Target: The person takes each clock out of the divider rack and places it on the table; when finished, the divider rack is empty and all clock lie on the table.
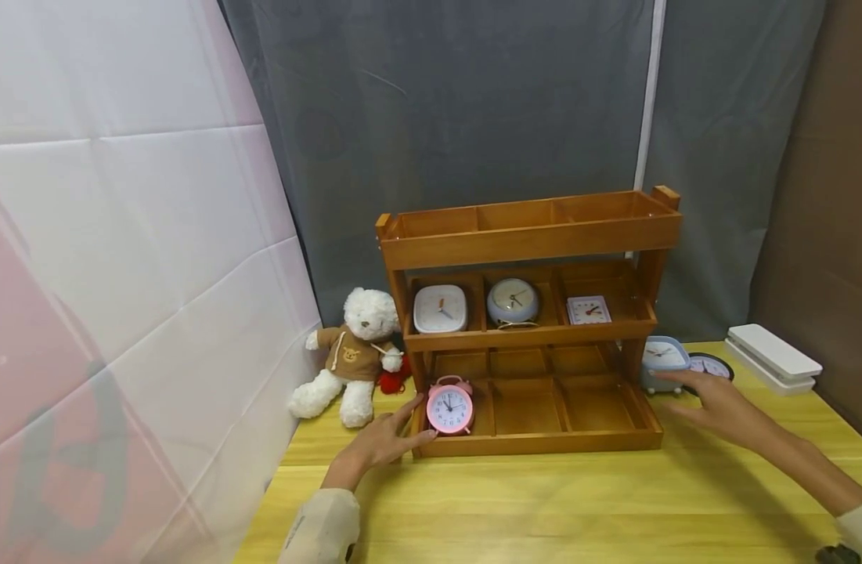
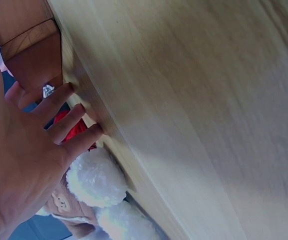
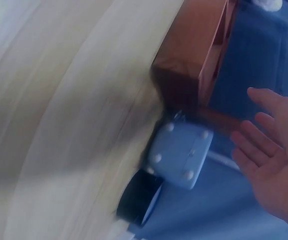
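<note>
My left hand is at the lower left corner of a wooden three-tier shelf, thumb by the front edge and the other fingers spread along the side. In the left wrist view those fingers reach straight past the wooden corner. Just beside the thumb, a pink twin-bell alarm clock stands in the bottom left compartment. My right hand hovers with extended fingers in front of a blue square clock, right of the shelf. The right wrist view shows this clock's footed underside apart from the fingers.
The middle tier holds a white clock, a round grey-blue clock and a small lilac square clock. A teddy bear sits left, by something red. A black-rimmed clock and a white device are right.
</note>
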Motion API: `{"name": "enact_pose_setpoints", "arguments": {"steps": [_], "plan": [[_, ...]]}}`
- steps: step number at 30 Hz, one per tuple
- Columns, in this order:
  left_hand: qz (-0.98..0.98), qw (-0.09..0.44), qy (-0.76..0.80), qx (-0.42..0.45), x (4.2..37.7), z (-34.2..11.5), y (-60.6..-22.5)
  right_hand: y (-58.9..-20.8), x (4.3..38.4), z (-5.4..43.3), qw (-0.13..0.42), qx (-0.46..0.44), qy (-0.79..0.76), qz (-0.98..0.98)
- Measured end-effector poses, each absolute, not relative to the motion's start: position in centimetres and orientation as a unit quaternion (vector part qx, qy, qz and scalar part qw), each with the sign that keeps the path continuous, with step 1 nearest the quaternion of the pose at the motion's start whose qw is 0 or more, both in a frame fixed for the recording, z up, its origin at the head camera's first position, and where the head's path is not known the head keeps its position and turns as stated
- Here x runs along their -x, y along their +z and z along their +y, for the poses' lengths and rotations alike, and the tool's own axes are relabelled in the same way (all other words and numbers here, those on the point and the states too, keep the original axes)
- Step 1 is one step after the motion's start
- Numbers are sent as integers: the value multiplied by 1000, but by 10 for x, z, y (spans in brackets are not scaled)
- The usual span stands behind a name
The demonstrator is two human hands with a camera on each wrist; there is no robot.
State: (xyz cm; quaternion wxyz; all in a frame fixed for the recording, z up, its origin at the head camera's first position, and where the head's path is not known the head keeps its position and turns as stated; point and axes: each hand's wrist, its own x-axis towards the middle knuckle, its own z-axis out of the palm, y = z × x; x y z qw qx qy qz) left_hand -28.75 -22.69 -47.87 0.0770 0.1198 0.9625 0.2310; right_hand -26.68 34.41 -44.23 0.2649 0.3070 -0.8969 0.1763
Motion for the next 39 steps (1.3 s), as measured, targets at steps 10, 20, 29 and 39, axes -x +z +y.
{"name": "enact_pose_setpoints", "arguments": {"steps": [10,20,29,39], "plan": [[963,77,228,-116,289,-228,-479,-437,266,305,226,-322,217,-894],[964,79,223,-121,290,-230,-480,-441,277,261,234,-363,230,-872],[965,77,221,-122,289,-230,-480,-445,286,224,172,-365,256,-878],[965,76,216,-125,289,-228,-480,-449,296,176,116,-361,290,-879]]}}
